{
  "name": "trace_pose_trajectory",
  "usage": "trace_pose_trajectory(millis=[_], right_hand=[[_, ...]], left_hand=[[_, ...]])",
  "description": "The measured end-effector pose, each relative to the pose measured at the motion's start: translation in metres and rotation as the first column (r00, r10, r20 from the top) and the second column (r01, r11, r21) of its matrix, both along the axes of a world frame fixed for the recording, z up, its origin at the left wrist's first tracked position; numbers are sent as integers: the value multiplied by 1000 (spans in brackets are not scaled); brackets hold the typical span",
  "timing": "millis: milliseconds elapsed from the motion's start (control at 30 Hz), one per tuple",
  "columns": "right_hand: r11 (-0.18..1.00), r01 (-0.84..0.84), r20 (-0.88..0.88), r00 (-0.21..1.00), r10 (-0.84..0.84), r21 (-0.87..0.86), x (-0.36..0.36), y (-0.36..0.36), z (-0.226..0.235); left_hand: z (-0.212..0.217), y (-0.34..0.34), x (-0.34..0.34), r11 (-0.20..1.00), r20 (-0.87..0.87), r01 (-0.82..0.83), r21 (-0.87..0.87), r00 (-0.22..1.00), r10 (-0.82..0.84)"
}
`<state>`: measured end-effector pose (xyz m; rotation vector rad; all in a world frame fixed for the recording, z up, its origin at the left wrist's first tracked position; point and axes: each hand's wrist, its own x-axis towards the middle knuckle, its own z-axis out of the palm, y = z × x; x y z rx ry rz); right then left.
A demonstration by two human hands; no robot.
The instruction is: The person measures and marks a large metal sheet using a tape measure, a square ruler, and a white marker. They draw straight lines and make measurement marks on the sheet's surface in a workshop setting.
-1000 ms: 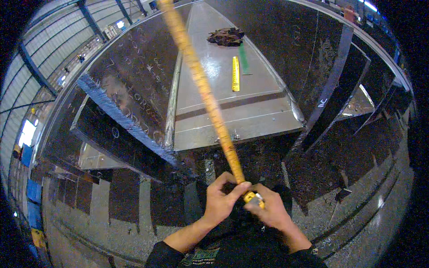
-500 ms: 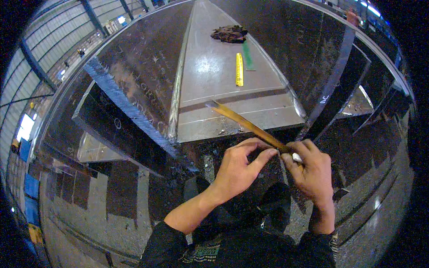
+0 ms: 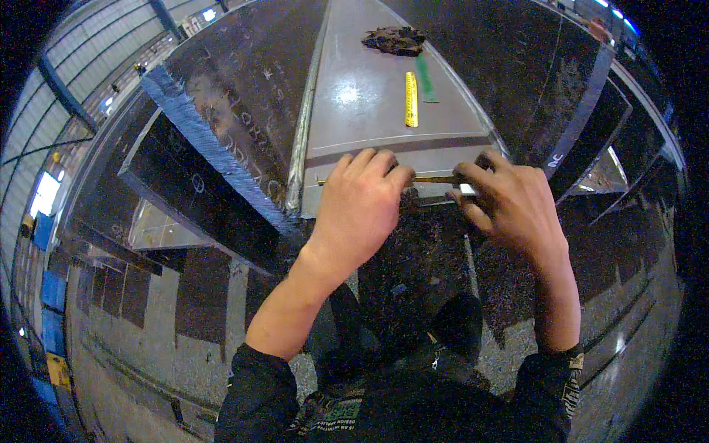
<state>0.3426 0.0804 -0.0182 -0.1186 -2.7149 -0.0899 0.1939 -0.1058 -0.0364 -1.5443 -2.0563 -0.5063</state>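
A thin yellow-brown strip (image 3: 433, 179), seen nearly edge-on, lies crosswise over the near end of the grey steel plate (image 3: 362, 125). My left hand (image 3: 360, 203) is over its left part, fingers bent down around it and hiding the middle. At the strip's right end, my right hand (image 3: 513, 199) pinches it with bent fingers. A small white piece like chalk (image 3: 467, 190) also sits between that hand's thumb and fingers. A yellow rule (image 3: 411, 100) with markings and a green strip (image 3: 427, 80) lie farther up the plate, beyond both hands.
A crumpled dark rag or glove (image 3: 395, 42) lies at the plate's far part. Dark steel walls rise on both sides, with a rough-edged bevelled plate (image 3: 214, 151) at left and another upright plate (image 3: 583, 111) at right. Thin lines cross the grey plate.
Both hands have moved forward onto the plate's near end. The strip has turned from slanting to crosswise, and my left hand, free before, now grips it too.
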Motion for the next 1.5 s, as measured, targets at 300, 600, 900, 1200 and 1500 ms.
trace_pose_trajectory(millis=[300,600,900,1200,1500], right_hand=[[996,-67,79,994,71,-51,-8,13,7],[995,-93,121,988,97,-38,-13,19,9],[992,-114,189,974,124,-61,-28,1,22],[965,-221,129,963,239,-139,-49,11,12],[965,-244,154,954,257,-97,-48,4,14]], left_hand=[[-5,-27,-22,999,215,-36,-7,976,37],[-7,-41,-32,999,243,-32,-32,969,39],[-32,-45,25,963,-17,70,262,998,-68],[-88,-69,42,969,154,169,183,968,-198],[-69,-96,30,978,163,-19,209,987,-16]])
